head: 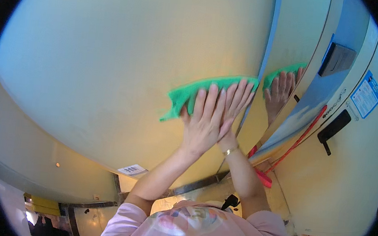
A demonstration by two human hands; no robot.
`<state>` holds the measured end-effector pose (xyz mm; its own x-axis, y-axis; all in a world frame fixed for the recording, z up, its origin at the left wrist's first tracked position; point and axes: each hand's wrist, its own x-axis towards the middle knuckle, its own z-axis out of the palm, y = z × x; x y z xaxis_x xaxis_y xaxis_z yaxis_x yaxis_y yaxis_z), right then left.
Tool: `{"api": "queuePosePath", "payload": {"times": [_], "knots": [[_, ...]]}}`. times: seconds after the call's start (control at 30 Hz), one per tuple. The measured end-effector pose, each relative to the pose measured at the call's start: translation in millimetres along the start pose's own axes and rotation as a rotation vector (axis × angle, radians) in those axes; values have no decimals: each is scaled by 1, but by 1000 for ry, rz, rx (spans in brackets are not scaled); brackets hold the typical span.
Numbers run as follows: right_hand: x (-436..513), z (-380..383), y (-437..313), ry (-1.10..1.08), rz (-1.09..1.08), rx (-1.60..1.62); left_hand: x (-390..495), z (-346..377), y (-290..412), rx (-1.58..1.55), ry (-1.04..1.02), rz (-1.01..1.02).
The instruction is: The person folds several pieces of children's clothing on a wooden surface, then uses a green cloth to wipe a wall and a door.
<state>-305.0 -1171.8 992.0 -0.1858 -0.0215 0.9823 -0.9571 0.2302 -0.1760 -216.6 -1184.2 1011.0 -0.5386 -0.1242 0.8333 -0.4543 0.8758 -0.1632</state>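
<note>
A green cloth (180, 98) lies pressed against a large smooth pale panel (114, 50), near its right edge. My left hand (205, 119) presses the cloth with fingers extended; the thumb is by the cloth's lower edge. Beside it and partly behind it, my right hand (239, 99) presses the cloth's right end, fingers pointing up. The two hands overlap at the palms, and the right wrist wears a thin bracelet (231, 150). A shiny strip to the right reflects a hand and the cloth.
A door with a black handle (335, 127) and a blue-and-white notice (367, 95) stands at right. A red-handled broom (296, 144) leans near it. A dark box (337, 60) is mounted above. A white label (133, 170) bearing writing sits on the panel's lower edge.
</note>
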Motion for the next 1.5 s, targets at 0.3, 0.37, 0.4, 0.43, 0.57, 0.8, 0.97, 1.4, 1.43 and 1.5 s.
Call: {"api": "queuePosePath", "payload": {"times": [0.3, 0.37, 0.4, 0.43, 0.57, 0.8, 0.97, 1.4, 1.43, 1.5], "knots": [[43, -3, -26, -54, -20, 80, 27, -39, -28, -31, 10, -27], [76, -3, -41, -13, -43, 72, 50, -60, -38, -17, 67, -49], [80, -3, -52, -9, -32, 53, 48, -65, -43, -7, 69, -58], [74, 4, -59, 30, -27, 47, 43, -68, -49, 1, 70, -68], [-2, 14, -81, 36, -98, 127, -41, -45, -67, 110, 64, -49], [-143, 11, -105, -244, -135, 242, -178, -20, -86, 59, -68, -98], [-27, 16, -160, -107, -104, 240, -95, -78, -128, 46, 97, -127], [-234, -3, -88, -354, 146, 150, -219, -8, -58, -49, -535, -36], [-221, -5, -82, -344, 207, 147, -203, -5, -51, -91, -591, -5], [-164, -4, -52, -259, 254, 89, -149, 9, -35, -134, -379, 101]]}}
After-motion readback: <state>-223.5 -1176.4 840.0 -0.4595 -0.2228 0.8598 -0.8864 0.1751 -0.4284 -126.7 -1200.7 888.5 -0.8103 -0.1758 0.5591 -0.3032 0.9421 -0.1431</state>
